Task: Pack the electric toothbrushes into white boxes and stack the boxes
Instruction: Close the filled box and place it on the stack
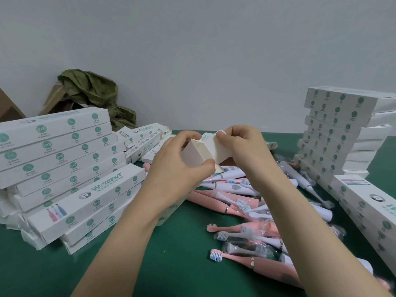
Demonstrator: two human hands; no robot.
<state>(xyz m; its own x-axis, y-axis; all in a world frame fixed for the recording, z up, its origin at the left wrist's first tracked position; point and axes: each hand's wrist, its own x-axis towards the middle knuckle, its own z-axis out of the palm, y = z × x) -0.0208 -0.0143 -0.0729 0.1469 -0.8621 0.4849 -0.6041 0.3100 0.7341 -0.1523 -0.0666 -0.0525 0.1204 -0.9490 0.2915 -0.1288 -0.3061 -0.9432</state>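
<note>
Nearest, loose toothbrushes (246, 211) crowd the green table (182, 243) beneath my forearms. Above them my left hand (177, 166) grips the white box (199, 153), and my right hand (242, 146) pinches its flap. The left stack (60, 151) and right stack (334, 133) flank them, with a green cloth (94, 93) beyond.

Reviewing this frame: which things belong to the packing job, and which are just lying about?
Job in hand: white box, gripped by the left hand and right hand; loose toothbrushes; left box stack; right box stack.

Lying about: olive cloth; brown cardboard carton.
</note>
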